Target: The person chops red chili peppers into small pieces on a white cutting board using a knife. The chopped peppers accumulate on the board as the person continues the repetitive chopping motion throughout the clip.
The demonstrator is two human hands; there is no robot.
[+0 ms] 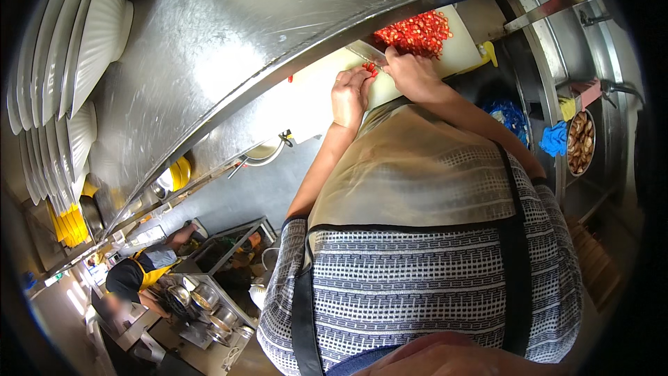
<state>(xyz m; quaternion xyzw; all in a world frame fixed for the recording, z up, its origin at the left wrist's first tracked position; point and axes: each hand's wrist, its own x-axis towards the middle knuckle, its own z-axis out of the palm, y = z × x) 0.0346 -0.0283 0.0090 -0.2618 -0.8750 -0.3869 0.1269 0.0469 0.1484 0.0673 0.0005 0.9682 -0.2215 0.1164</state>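
Observation:
My right hand [411,70] grips a knife whose broad metal blade [365,52] points away over a pale cutting board [462,44]. Bent fingers of my left hand [350,95] press a small bunch of red chilli peppers [370,68] against the board, right beside the blade. Beyond my right hand lies a large heap of sliced red chillies [415,34], partly hidden by the steel shelf edge. A single red piece [290,79] sits farther left on the board. The knife's handle is hidden inside my fist.
A steel shelf [235,26] overhangs the board and carries stacked white dishes [78,36]. On the right are a bowl of mushrooms [580,143], a blue cloth [553,139] and a sink [600,89]. A pot [263,152] stands at left; a person [135,277] works near metal bowls [206,296].

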